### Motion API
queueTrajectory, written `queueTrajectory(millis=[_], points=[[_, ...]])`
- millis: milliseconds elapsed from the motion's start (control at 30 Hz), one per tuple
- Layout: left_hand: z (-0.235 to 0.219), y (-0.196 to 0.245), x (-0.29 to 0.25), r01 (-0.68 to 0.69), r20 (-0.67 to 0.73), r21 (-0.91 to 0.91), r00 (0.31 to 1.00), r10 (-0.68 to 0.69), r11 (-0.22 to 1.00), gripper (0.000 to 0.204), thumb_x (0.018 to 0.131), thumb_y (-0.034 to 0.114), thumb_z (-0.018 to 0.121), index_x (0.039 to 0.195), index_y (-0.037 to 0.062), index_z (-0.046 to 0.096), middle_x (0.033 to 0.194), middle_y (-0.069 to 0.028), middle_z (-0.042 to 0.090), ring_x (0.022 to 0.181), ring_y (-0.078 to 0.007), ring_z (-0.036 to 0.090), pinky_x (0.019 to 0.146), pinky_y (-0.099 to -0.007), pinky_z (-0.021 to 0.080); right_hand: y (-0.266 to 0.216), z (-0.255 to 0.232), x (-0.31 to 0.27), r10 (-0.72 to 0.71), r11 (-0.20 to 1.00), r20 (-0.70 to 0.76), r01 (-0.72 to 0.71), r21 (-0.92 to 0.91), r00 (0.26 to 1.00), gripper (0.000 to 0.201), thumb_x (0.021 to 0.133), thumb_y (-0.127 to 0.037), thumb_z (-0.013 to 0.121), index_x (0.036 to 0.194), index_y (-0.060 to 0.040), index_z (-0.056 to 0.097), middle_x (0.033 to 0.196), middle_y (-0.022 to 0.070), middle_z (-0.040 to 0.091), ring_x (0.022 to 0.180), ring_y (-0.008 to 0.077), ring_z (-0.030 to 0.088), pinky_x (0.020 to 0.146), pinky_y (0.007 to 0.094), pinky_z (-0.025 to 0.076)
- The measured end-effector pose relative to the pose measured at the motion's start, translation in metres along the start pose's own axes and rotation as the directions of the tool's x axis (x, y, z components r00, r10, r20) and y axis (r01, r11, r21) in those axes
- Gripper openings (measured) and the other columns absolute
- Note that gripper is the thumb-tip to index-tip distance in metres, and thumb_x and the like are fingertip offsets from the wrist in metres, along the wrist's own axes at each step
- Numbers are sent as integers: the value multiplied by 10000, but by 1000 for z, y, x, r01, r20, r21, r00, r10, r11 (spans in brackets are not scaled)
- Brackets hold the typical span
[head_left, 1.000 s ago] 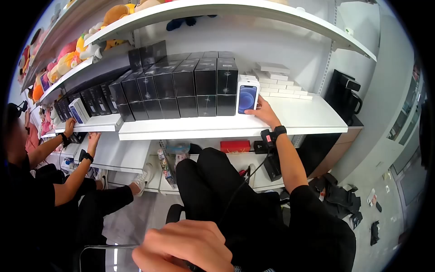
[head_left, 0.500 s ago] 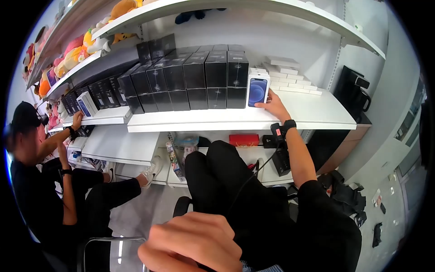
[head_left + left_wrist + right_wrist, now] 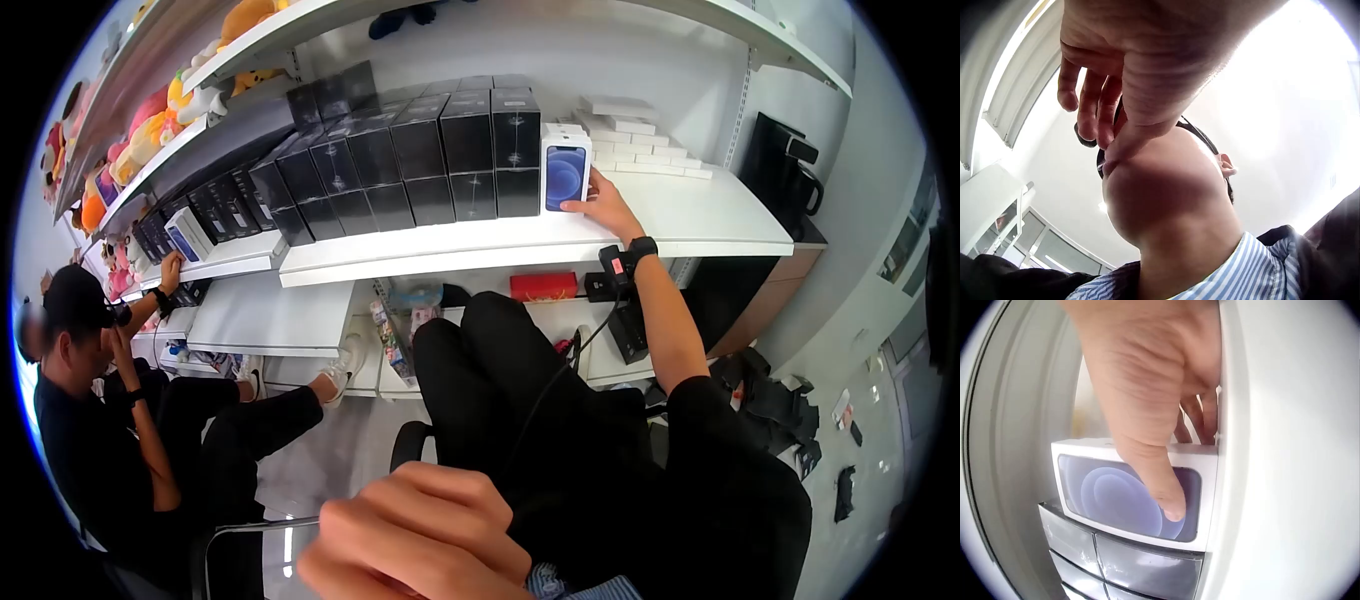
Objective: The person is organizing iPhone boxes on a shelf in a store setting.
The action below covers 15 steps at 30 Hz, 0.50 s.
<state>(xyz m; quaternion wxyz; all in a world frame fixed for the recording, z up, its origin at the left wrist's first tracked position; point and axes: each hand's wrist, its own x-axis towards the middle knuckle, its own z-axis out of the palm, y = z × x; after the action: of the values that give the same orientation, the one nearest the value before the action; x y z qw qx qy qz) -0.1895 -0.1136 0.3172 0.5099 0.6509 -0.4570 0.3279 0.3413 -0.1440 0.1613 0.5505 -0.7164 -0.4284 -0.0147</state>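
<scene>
My right hand [image 3: 585, 195] reaches to the white shelf [image 3: 480, 250] and grips a white phone box [image 3: 565, 170] with a blue picture on its front. The box stands upright against the right end of a row of black boxes [image 3: 440, 160]. In the right wrist view the thumb presses the white phone box [image 3: 1104, 487] on its front, and the fingers of my right hand [image 3: 1188, 465] curl behind its edge. My left hand [image 3: 420, 540] is curled in a fist low by my chest, holding nothing. The left wrist view shows my left hand [image 3: 1104, 94] with fingers bent under.
Flat white boxes [image 3: 640, 150] are stacked right of the phone box, and a black machine [image 3: 785, 185] stands at the shelf's end. A red box [image 3: 543, 286] lies on the lower shelf. Another person [image 3: 90, 420] sits at the left, one hand on a shelf. Plush toys [image 3: 140, 110] fill the upper shelves.
My right hand keeps its hold on the phone box, in the same place. The person at the left has taken one hand off the lower shelf and raised it toward their head.
</scene>
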Motion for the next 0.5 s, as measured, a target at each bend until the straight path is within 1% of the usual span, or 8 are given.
queueTrajectory(millis=[67, 100, 167, 200, 267, 367, 467, 500], points=[[-3, -4, 0, -39, 41, 10, 998, 38, 999, 42, 795, 39, 822, 833, 46, 805, 882, -67, 719, 708, -182, 620, 622, -304, 421, -2, 0, -2, 33, 999, -1, -33, -4, 999, 1048, 649, -308, 939, 1513, -2, 432, 1334, 185, 651, 963, 255, 671, 886, 361, 552], [-4, -13, 1, -107, 59, 8, 993, 106, 994, 40, 793, 41, 822, 829, 49, 805, 877, -62, 719, 705, -179, 619, 620, -303, 419, -1, 0, -2, 26, 1000, -4, -26, -5, 1000, 1050, 648, -307, 940, 1515, -2, 431, 1335, 185, 650, 963, 255, 671, 884, 359, 553], [1, -17, 0, -142, 11, 27, 990, 142, 989, 38, 792, 43, 822, 824, 55, 805, 867, -55, 717, 703, -174, 618, 616, -300, 417, 2, 0, 0, 10, 1000, -11, -10, -6, 1000, 1054, 648, -304, 941, 1517, 0, 429, 1338, 184, 649, 965, 254, 670, 881, 356, 554], [9, -12, -3, -105, -57, 46, 993, 108, 993, 37, 793, 44, 821, 824, 57, 805, 863, -52, 716, 705, -172, 618, 614, -299, 416, 0, 0, -1, 3, 1000, -4, -3, 3, 1000, 1054, 648, -304, 941, 1518, 0, 428, 1338, 183, 649, 965, 255, 670, 881, 356, 554], [11, -10, -5, -95, -76, 51, 992, 99, 994, 39, 793, 42, 820, 823, 60, 804, 859, -49, 714, 708, -169, 618, 610, -296, 414, -3, -1, -3, -8, 1000, 10, 8, 20, 1000, 1056, 650, -304, 941, 1519, 1, 426, 1337, 182, 649, 966, 259, 671, 881, 356, 555], [0, -19, 2, -178, 33, 24, 984, 177, 984, 40, 792, 36, 817, 819, 59, 800, 858, -51, 713, 711, -169, 619, 605, -294, 410, -5, 0, -3, 11, 999, 5, -11, 31, 1000, 1053, 652, -306, 940, 1519, -1, 427, 1340, 185, 647, 968, 265, 672, 888, 359, 553], [-2, -22, 1, -207, 56, 12, 977, 206, 978, 32, 796, 36, 811, 817, 55, 796, 859, -55, 713, 709, -172, 619, 599, -296, 406, 0, 0, -1, 14, 1000, 0, -14, -17, 1000, 1048, 656, -318, 937, 1517, -1, 430, 1357, 191, 635, 983, 273, 674, 904, 366, 550], [0, -22, 1, -189, 43, 6, 981, 189, 982, 31, 798, 35, 809, 820, 52, 796, 860, -57, 712, 705, -173, 619, 596, -297, 405, -1, 0, -3, 24, 1000, -2, -24, -14, 1000, 1048, 657, -324, 936, 1516, 0, 431, 1363, 194, 631, 992, 276, 674, 910, 369, 549]])
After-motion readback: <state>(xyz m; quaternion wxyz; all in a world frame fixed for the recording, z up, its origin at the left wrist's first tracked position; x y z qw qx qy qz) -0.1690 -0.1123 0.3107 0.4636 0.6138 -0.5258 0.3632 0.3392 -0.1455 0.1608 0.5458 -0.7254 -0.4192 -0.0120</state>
